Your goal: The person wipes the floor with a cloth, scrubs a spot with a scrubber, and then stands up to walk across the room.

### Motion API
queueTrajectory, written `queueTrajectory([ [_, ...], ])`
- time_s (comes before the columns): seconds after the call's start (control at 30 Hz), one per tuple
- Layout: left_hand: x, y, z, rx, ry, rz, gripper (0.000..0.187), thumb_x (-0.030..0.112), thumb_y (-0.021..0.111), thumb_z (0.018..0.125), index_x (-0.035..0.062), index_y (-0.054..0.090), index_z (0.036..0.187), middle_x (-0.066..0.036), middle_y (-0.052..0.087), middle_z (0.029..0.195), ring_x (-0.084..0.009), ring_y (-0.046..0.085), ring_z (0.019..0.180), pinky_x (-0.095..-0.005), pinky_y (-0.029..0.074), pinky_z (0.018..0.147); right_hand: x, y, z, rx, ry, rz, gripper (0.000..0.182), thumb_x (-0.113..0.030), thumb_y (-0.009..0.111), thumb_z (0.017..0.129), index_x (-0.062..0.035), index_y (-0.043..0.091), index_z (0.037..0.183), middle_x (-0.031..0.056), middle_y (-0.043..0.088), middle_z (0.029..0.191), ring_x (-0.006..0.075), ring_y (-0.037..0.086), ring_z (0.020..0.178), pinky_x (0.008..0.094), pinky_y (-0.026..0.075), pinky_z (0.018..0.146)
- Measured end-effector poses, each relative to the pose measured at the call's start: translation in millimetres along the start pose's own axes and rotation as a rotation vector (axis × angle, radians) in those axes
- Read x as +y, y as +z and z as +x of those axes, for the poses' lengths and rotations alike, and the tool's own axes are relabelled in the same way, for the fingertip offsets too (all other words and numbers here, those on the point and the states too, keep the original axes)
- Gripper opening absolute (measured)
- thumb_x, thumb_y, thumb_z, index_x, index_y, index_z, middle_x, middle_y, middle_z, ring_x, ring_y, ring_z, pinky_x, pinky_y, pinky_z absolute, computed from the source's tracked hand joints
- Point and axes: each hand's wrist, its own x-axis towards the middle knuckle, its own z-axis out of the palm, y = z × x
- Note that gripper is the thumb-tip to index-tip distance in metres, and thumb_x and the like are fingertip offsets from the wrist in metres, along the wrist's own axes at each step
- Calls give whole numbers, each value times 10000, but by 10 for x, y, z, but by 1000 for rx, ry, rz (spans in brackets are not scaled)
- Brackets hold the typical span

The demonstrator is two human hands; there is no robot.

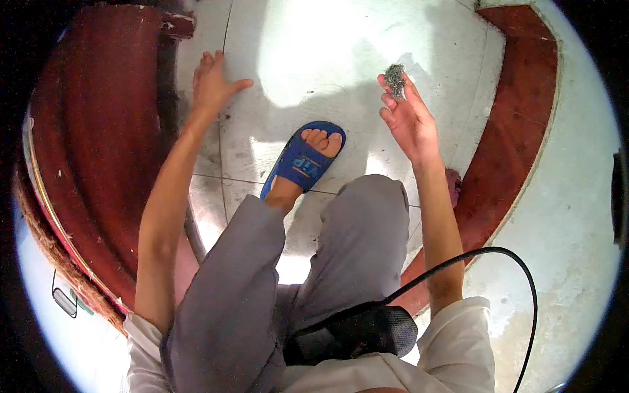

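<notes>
A grey steel wool scrubber [394, 81] is pinched between the thumb and fingers of my right hand [413, 121], held up over the pale tiled floor [314, 85]. My left hand [213, 88] holds nothing; its thumb is stretched out away from the fingers. It is near the edge of the dark red wooden furniture [98, 131] on the left. Between the two hands, lower down, a foot in a blue slide sandal [304, 160] rests on the floor.
A dark red wooden border [524, 98] curves along the right side, with a pale wall or floor surface [570, 183] beyond it. A black cable [511, 252] loops from a black pouch [354, 334] at my waist. Dark marks and seams run across the tiles.
</notes>
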Motion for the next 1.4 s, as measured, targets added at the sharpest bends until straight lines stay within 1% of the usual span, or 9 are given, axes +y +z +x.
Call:
queueTrajectory([
  [0.37, 148, -139, -53, -77, -91, 13, 1159, 618, 797, 699, 10, 283, 1542, -283, 236, 1595, -356, 202, 1511, -503, 156, 1214, -53, 203, 49, -15, 46, -190, 412, -360, 502, 1039, -10, 586, 1240, 111, 687, 1132, 134, 593, 814, 276, 447, 719],
  [0.43, 153, -134, -45, -98, -102, 13, 1150, 600, 801, 707, 9, 278, 1543, -280, 235, 1596, -353, 198, 1513, -504, 154, 1215, -32, 338, 30, 366, 15, -470, 400, -418, 538, 1012, -36, 643, 1062, 88, 704, 1019, 109, 571, 810, 277, 426, 713],
  [0.53, 137, -85, -61, -70, -70, -28, 1135, 574, 805, 719, -3, 274, 1540, -290, 235, 1592, -369, 201, 1509, -512, 162, 1211, 106, 159, 58, 521, -220, -770, 303, -364, 633, 974, -77, 642, 877, 55, 706, 929, 104, 605, 845, 293, 443, 711],
  [0.67, 73, -44, -75, -64, -49, -8, 1147, 614, 783, 721, -15, 276, 1535, -313, 243, 1579, -384, 208, 1504, -522, 181, 1203, 133, -115, 7, 425, -354, -806, 281, -246, 721, 926, -107, 569, 734, 50, 701, 887, 91, 605, 832, 277, 462, 719],
  [0.73, 39, -52, -67, -52, -34, -10, 1152, 631, 773, 721, -16, 278, 1535, -319, 246, 1575, -385, 209, 1503, -524, 185, 1201, 90, -138, -34, 443, -98, -730, 337, -206, 783, 871, -81, 537, 677, 87, 699, 857, 118, 620, 766, 278, 505, 670],
  [0.87, 43, -47, -65, -38, 0, 3, 1161, 669, 752, 717, -17, 289, 1531, -321, 265, 1567, -384, 224, 1499, -526, 181, 1202, 228, -294, 13, 416, -100, -993, 270, -203, 791, 852, -60, 588, 747, 106, 686, 907, 156, 624, 780, 273, 515, 713],
  [0.93, 77, -54, -80, -29, -15, 12, 1164, 673, 751, 715, -20, 292, 1529, -323, 271, 1563, -387, 231, 1496, -528, 184, 1201, 292, -302, -3, 354, -411, -1352, 186, -174, 789, 840, -58, 652, 891, 139, 652, 981, 195, 629, 812, 295, 527, 743],
  [1.03, 27, -36, -93, -24, -16, -48, 1166, 673, 754, 710, -21, 297, 1527, -323, 270, 1564, -391, 238, 1493, -526, 187, 1200, 298, -263, -17, 295, -414, -1473, 214, -127, 761, 852, -67, 672, 1038, 166, 625, 1076, 241, 650, 900, 332, 541, 790],
  [1.4, 50, -74, -123, 23, 11, 10, 1155, 679, 758, 705, 11, 309, 1533, -305, 275, 1569, -425, 277, 1467, -515, 219, 1201, 391, -83, 434, 80, -481, -1541, 231, -69, 685, 876, -47, 675, 1106, 151, 672, 1008, 309, 668, 939, 387, 541, 834],
])
